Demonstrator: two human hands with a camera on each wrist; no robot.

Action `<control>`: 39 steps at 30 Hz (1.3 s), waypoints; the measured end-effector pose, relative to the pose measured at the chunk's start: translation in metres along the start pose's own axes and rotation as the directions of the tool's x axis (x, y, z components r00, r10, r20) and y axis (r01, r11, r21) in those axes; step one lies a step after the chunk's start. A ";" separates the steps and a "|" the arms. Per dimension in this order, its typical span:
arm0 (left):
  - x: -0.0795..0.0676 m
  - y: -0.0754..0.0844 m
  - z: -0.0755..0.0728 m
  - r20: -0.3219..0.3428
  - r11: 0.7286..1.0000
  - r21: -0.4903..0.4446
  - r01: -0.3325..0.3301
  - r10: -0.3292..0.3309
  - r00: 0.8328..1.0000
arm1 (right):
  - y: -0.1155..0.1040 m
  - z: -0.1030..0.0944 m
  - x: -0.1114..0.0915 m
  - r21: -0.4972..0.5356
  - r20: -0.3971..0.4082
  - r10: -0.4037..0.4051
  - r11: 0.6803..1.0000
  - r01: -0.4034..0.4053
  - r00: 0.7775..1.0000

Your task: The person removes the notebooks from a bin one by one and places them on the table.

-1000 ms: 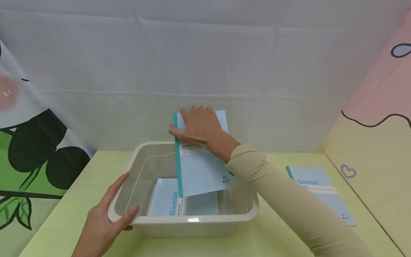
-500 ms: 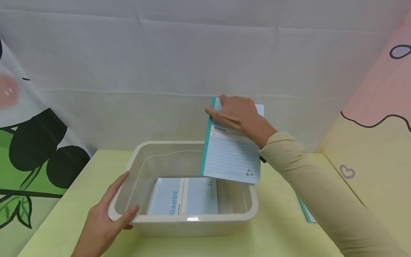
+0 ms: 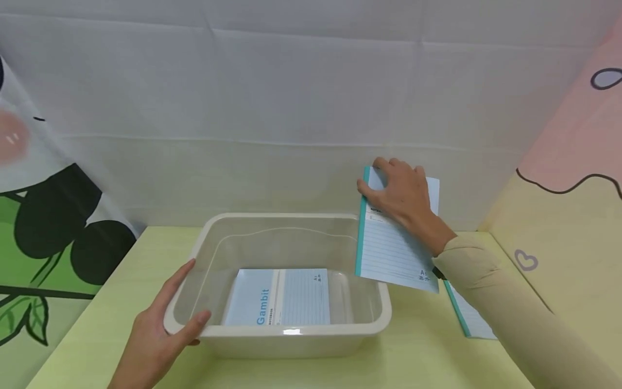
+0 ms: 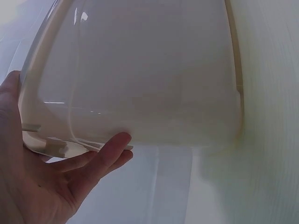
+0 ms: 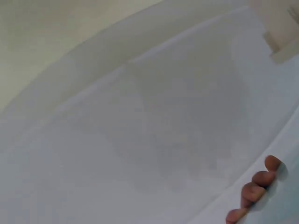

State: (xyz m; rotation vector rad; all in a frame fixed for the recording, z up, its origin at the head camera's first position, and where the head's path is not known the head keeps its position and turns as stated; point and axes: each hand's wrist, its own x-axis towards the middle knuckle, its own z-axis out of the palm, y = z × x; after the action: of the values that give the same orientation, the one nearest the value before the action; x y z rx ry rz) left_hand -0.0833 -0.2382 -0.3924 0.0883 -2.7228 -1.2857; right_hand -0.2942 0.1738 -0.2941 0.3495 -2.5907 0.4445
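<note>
My left hand (image 3: 157,327) grips the near left corner of a pale plastic basin (image 3: 291,332), thumb at the front rim and fingers along the left side. The left wrist view has this hand (image 4: 60,179) wrapped about the basin's corner. My right hand (image 3: 408,200) holds a light blue notebook (image 3: 391,248) with a teal spine, upright and slightly tilted, over the basin's right rim. In the right wrist view its fingertips (image 5: 252,192) curl over the notebook's edge. Inside the basin lies another Gambit notebook (image 3: 303,297), turned sideways.
On the pale yellow-green table (image 3: 272,374), right of the basin, another notebook (image 3: 468,319) lies partly hidden under my right sleeve (image 3: 515,313). A white cloth wall (image 3: 291,108) rises behind, with printed panels at both sides.
My right hand has carried its notebook from above the basin's middle rightward to its right rim, latterly lowering it a little. The notebook in the basin is uncovered. My left hand stays put.
</note>
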 end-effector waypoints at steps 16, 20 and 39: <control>0.002 -0.001 0.001 -0.040 0.999 0.019 -0.041 0.042 0.998 | 0.069 0.030 -0.058 0.066 0.037 0.003 0.998 -0.006 0.999; 0.001 -0.002 0.000 -0.040 0.999 0.007 -0.039 0.039 0.998 | 0.071 0.054 -0.074 0.041 0.118 -0.027 0.999 0.022 0.993; 0.000 0.000 0.001 -0.050 0.998 -0.026 -0.061 0.059 0.997 | 0.089 0.108 -0.100 0.013 0.390 -0.126 0.991 0.131 0.912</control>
State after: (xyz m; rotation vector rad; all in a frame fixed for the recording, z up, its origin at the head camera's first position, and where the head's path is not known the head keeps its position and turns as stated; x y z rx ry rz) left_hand -0.0832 -0.2374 -0.3930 0.0349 -2.6444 -1.2867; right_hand -0.2833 0.2318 -0.4558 0.6595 -2.9291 0.3369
